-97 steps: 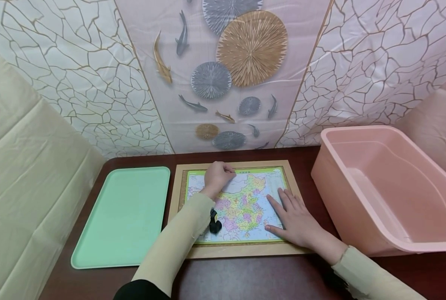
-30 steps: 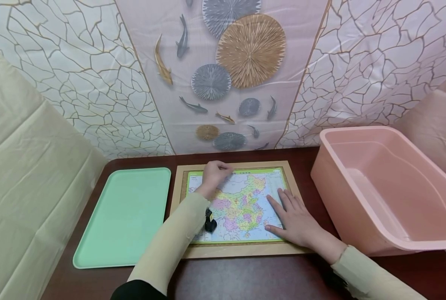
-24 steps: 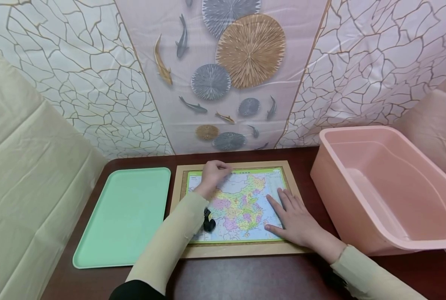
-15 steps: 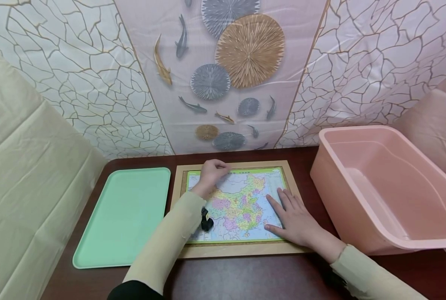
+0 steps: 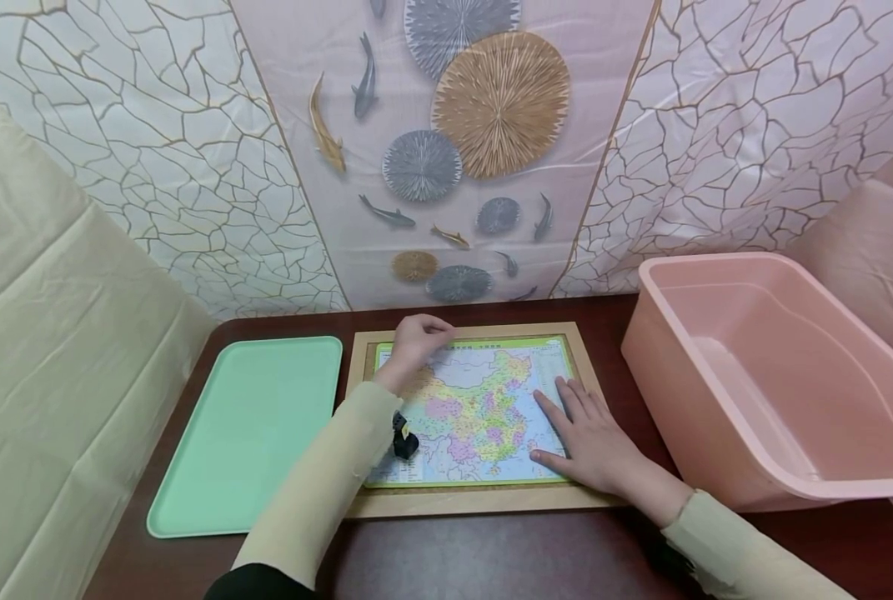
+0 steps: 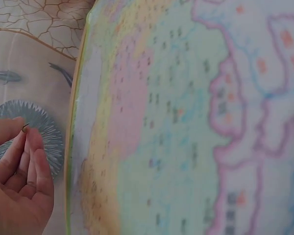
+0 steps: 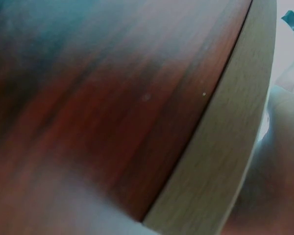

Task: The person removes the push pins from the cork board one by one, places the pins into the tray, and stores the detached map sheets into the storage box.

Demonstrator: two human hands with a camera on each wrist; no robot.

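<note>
A colourful paper map (image 5: 476, 412) lies on a wood-framed cork board (image 5: 491, 500) at the table's middle. My left hand (image 5: 413, 343) is over the map's top edge, left of centre. Between its thumb and forefinger it pinches a tiny brass-coloured thumbtack (image 6: 25, 129), its thin point showing in the left wrist view. My right hand (image 5: 592, 442) rests with spread fingers on the map's right side, its heel over the frame. The right wrist view is mostly filled by dark tabletop and the frame's edge.
A flat green tray (image 5: 247, 433) lies left of the board on the dark red-brown table (image 5: 484, 554). A deep pink tub (image 5: 704, 400) stands close on the right. Patterned cloth (image 5: 499, 208) hangs behind the table.
My left hand has shifted left and slightly away from me along the map's top edge, its fingers still pinched. My right hand has stayed in place on the map.
</note>
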